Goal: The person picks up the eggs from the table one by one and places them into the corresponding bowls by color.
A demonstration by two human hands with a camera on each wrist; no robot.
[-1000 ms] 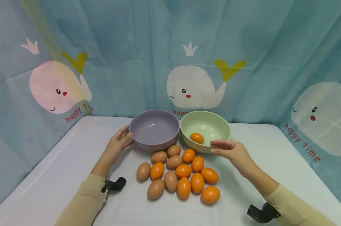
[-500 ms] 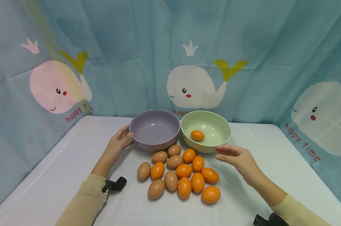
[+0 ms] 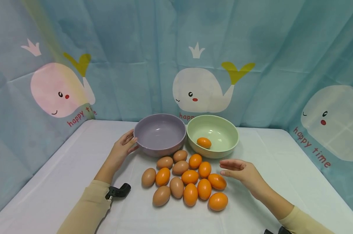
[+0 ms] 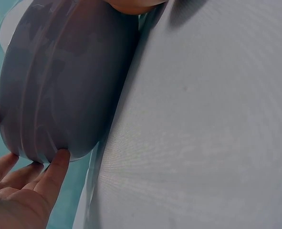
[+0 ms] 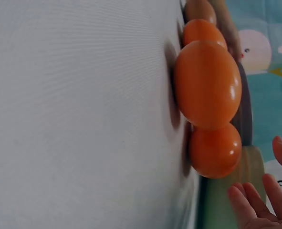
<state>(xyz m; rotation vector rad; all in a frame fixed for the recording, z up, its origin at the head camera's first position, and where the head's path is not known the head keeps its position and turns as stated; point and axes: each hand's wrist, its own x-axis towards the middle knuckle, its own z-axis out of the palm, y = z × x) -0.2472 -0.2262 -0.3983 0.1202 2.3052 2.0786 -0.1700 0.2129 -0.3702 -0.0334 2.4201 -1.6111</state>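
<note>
At the outer left side of a purple bowl [image 3: 160,136], my left hand [image 3: 120,151] touches the wall with its fingertips; in the left wrist view, extended fingers [image 4: 55,179] rest against that wall. My right hand [image 3: 246,177] hovers with nothing in it, just right of the orange eggs and in front of a light green bowl [image 3: 224,133]. Thumb and fingers there stand apart. A single orange egg [image 3: 204,143] lies inside the green bowl. Several orange eggs [image 3: 204,189] and several brown eggs [image 3: 161,196] lie loose on the table before both bowls.
The two bowls stand side by side near the back edge of the white-covered table [image 3: 129,214]. Behind them hangs a blue curtain [image 3: 129,71] printed with whales. A black wrist mount [image 3: 118,191] sits on the left sleeve.
My right hand has moved down, away from the green bowl's rim toward the orange eggs. My left hand, the bowls and the eggs have stayed in place.
</note>
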